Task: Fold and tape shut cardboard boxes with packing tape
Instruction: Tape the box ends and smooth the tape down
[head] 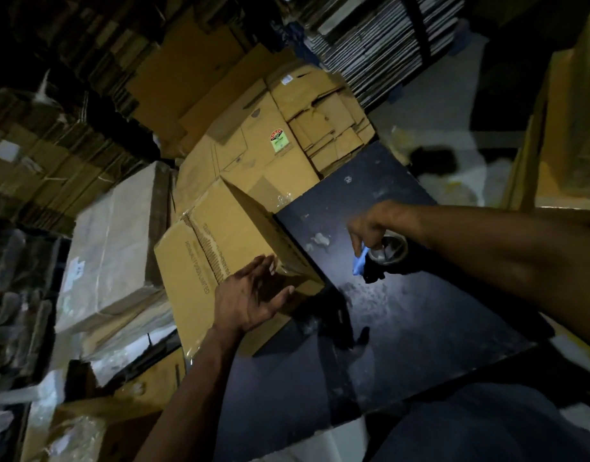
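Note:
A brown cardboard box [213, 248] with printed lettering and clear tape along its seam lies tilted at the left edge of a dark table [403, 311]. My left hand [253, 291] is open, fingers spread, resting against the box's near corner. My right hand [373, 231] hovers over the table's far part, fingers closed around a roll of clear packing tape [392, 250] and a small light-blue tool [358, 261] that hangs below the fingers.
Flattened cartons [287, 135] are piled behind the box. Tall stacks of cardboard sheets [53, 128] fill the left and back [387, 38]. A plastic-wrapped bundle [113, 248] sits to the left. More cardboard [567, 128] stands at the right.

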Demonstrator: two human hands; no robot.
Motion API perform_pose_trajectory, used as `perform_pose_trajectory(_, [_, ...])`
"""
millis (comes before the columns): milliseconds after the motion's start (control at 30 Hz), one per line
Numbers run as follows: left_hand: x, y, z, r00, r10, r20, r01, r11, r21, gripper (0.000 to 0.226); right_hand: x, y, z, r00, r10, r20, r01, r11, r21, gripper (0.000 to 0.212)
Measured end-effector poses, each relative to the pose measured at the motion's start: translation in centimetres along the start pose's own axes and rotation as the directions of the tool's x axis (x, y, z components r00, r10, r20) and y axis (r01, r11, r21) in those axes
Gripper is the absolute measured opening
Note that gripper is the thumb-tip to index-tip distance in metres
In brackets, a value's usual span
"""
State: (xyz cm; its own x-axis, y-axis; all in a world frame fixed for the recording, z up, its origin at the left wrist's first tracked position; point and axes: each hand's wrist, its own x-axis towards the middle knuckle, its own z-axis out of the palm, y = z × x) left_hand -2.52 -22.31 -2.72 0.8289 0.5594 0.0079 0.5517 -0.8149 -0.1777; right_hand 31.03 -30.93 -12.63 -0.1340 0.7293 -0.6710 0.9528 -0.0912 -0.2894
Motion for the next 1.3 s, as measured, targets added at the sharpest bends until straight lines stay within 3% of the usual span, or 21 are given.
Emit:
perform_pose_trajectory(167, [1.1,-2.0,0.5,1.000,-0.010,0.000,0.010,0.964,-0.265,0.065,-0.5,1.0,1.8,0.997,0.041,-0.071,-0.033,0.993,0.112,0.040])
perform_pose_trajectory(333, [2.2,-3.1,2.2,0.998,0.044,-0.034,-0.052,0.959,-0.278,0.040,1.0,1.8,2.6,0.985,0.038,-0.166,-0.015,0.991,0.134,0.019])
perform_pose_trajectory(400, [2.7,-3.3,2.4,0.997,0.059,-0.048,-0.071,0.952,-0.298,0.040,1.4,1.4,3.3,0.976,0.097,-0.196,-0.080,0.992,0.095,0.031])
perform_pose_trajectory(467, [2.8,-3.5,2.5,0.995,0.078,-0.057,-0.091,0.952,-0.292,0.042,1.6,-0.3,4.1,0.927,0.075,-0.366,-0.038,0.993,0.108,0.056])
perform_pose_trajectory(533, [2.5,-3.6,2.6,0.994,0.083,-0.071,-0.101,0.946,-0.307,0.042,1.3,-3.4,4.6,0.851,-0.034,-0.524,0.206,0.939,0.274,0.084])
perform_pose_trajectory(600, [2.5,-3.6,2.8,0.993,0.082,-0.080,-0.105,0.934,-0.343,0.038,1.4,-6.9,5.1,0.775,-0.091,-0.625,0.439,0.789,0.429,0.100])
perform_pose_trajectory(733, [2.7,-4.0,3.1,0.992,0.093,-0.083,-0.117,0.926,-0.360,0.034,3.4,-12.8,8.4,0.676,-0.155,-0.721,0.619,0.649,0.442,0.116])
perform_pose_trajectory(867, [2.8,-4.5,3.0,0.996,0.081,-0.032,-0.087,0.898,-0.432,0.027,5.0,-13.7,10.6,0.680,-0.067,-0.730,0.614,0.595,0.518,0.122])
perform_pose_trajectory(1000, [3.0,-4.4,2.6,0.995,0.097,-0.032,-0.102,0.909,-0.403,0.026,6.2,-11.7,12.7,0.763,-0.050,-0.644,0.524,0.631,0.572,0.112])
perform_pose_trajectory(1067, [3.0,-4.2,2.4,0.993,0.112,-0.033,-0.116,0.920,-0.374,0.026,6.0,-11.6,13.6,0.733,-0.017,-0.680,0.525,0.649,0.550,0.117])
perform_pose_trajectory(1200, [3.1,-4.2,2.2,0.993,0.114,-0.021,-0.113,0.924,-0.366,0.027,4.8,-14.4,11.9,0.611,0.063,-0.789,0.624,0.576,0.529,0.131])
perform_pose_trajectory(1300, [3.4,-4.2,2.1,0.994,0.105,-0.007,-0.099,0.910,-0.402,0.026,6.7,-15.7,11.9,0.648,0.173,-0.741,0.598,0.487,0.637,0.134])
